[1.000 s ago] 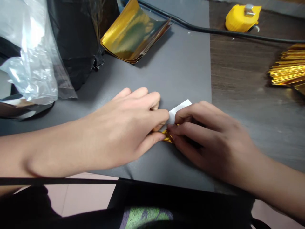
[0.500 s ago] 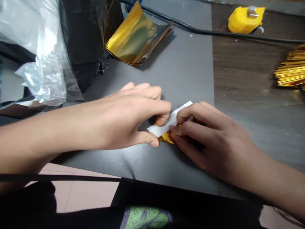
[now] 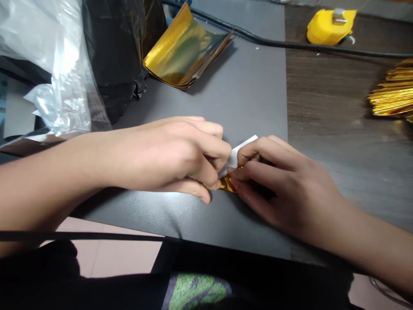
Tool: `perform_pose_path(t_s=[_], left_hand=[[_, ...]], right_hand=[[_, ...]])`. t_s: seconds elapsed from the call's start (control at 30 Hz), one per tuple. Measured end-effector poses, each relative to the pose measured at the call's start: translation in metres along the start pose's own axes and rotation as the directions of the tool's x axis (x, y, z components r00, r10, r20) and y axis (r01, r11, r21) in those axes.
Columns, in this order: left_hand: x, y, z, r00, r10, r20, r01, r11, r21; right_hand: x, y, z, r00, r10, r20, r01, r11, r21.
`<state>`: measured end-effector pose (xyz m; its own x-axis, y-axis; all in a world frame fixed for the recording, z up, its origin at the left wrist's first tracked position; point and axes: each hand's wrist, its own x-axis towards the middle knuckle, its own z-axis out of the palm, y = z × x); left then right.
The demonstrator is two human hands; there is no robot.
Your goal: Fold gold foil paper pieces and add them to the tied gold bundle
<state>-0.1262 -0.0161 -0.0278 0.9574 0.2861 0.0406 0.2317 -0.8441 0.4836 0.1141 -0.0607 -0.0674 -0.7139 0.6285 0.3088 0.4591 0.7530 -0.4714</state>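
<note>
A small folded sheet of gold foil paper (image 3: 227, 184) with a white back lies on the grey mat between my hands. Its white side faces up at the upper part, and a gold strip shows along the lower edge. My right hand (image 3: 280, 176) is closed, thumb and fingertips pinching the paper's right part. My left hand (image 3: 187, 150) is closed over the left end, with curled fingers pressing at the edge and the thumb slightly apart from it. The left corner of the paper is hidden under those fingers.
A curved stack of gold sheets (image 3: 187, 51) stands at the back beside a black plastic bag (image 3: 111, 64) and clear plastic wrap (image 3: 67, 77). A black cable (image 3: 274, 42) crosses behind. At the right are a yellow tape measure (image 3: 329, 28) and a pile of folded gold pieces (image 3: 392, 92).
My left hand has rolled over the paper, its index fingertip moving down to the lower left edge and covering more of the white side. My right hand has stayed nearly still.
</note>
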Motion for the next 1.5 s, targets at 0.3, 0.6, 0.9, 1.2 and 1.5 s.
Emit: perform_pose_path(t_s=[0.3,0.6,0.9,1.2,1.5], left_hand=[[0.002,0.005,0.01,0.999,-0.021,-0.038,0.022,1.0,0.016],[0.003,0.012,0.011,0.993,-0.108,-0.036,0.109,0.994,0.007],[0.005,0.016,0.012,0.993,-0.108,-0.057,0.111,0.992,0.057],[0.004,0.017,0.013,0.989,-0.143,-0.032,0.145,0.988,0.052],[0.004,0.016,0.012,0.99,-0.14,-0.016,0.14,0.99,-0.006]], right_hand=[[0.001,0.001,0.0,1.0,0.001,0.014,-0.002,1.0,0.022],[-0.003,0.013,-0.027,0.979,-0.091,0.184,0.05,0.976,0.213],[-0.01,0.024,-0.041,0.933,-0.228,0.279,0.186,0.968,0.168],[-0.012,0.024,-0.04,0.934,-0.205,0.292,0.161,0.973,0.168],[-0.012,0.024,-0.044,0.928,-0.196,0.318,0.139,0.971,0.192]])
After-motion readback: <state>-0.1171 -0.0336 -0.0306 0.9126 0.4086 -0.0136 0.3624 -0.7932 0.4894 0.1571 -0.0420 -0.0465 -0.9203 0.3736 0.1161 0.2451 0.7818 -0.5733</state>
